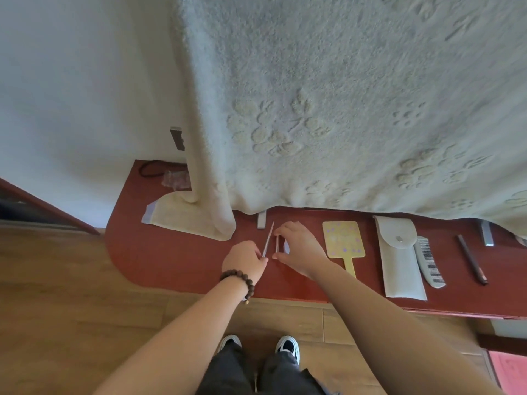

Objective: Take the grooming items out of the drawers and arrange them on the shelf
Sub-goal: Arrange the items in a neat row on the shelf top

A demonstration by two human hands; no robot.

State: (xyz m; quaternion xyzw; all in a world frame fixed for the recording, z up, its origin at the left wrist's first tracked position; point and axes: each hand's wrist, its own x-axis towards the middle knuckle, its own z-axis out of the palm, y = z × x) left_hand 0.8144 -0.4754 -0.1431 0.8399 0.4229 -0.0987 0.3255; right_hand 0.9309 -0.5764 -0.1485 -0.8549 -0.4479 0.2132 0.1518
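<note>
Over the shelf [171, 252], left hand [245, 259] pinches a file [267, 243]; right hand [299, 246] pinches a stick [276, 245].

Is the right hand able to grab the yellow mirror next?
Probably yes. The mirror lies bare on the red shelf just beside the right hand, with nothing between them, though that hand already pinches a small thin thing it must set down first.

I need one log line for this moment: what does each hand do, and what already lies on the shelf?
left hand: holds thin metal tool | right hand: pinches small stick | shelf: mirror, pouch, comb
</note>
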